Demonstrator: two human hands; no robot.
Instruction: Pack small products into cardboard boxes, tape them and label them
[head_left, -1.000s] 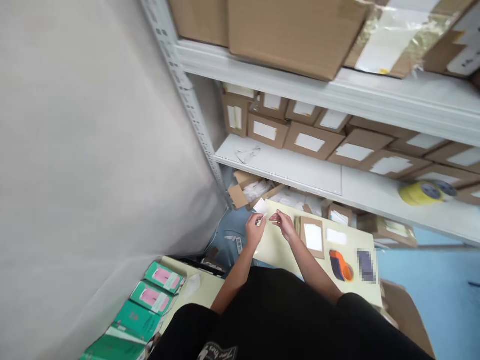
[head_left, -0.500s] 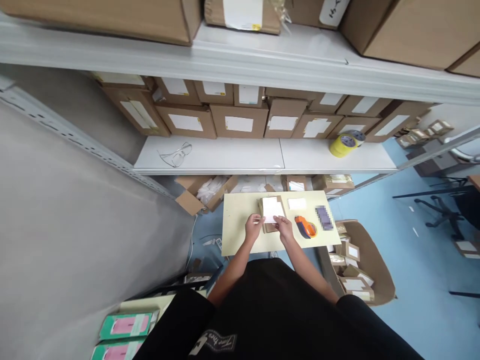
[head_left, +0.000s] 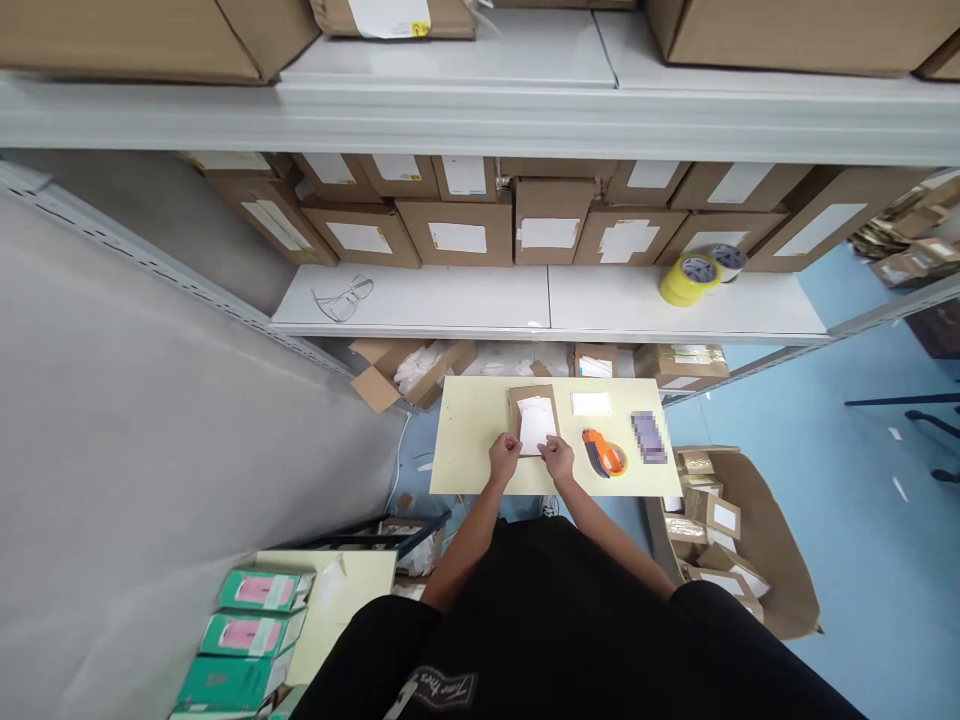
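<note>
Two hands of mine show in the head view, at the near end of one brown carton [head_left: 534, 391], and I place everything by that carton. Thumb and fingertips of my left hand [head_left: 504, 458] are drawn together at the near left corner of one white label [head_left: 536, 424]; those of my right hand [head_left: 556, 459] do likewise at its near right corner. Whether either pinches the paper or merely touches it, I cannot tell. That label lies over the carton's top. Under the carton is one cream table [head_left: 472, 430]. Right of the carton I count one white rectangle [head_left: 591, 403], one orange tape dispenser [head_left: 595, 441] and one purple item [head_left: 649, 437], blurred out. Beyond the carton, one white shelf [head_left: 450, 300] bears one pair of glasses [head_left: 349, 297], a front row of seven boxes [head_left: 457, 215], yellow tape [head_left: 679, 290] and one greyish roll [head_left: 729, 262]. Farther right of the carton, one big open box [head_left: 769, 520] holds more parcels [head_left: 724, 515] than I can count. Well to the carton's near left stand at least three green boxes [head_left: 225, 683], two with pink fronts
</note>
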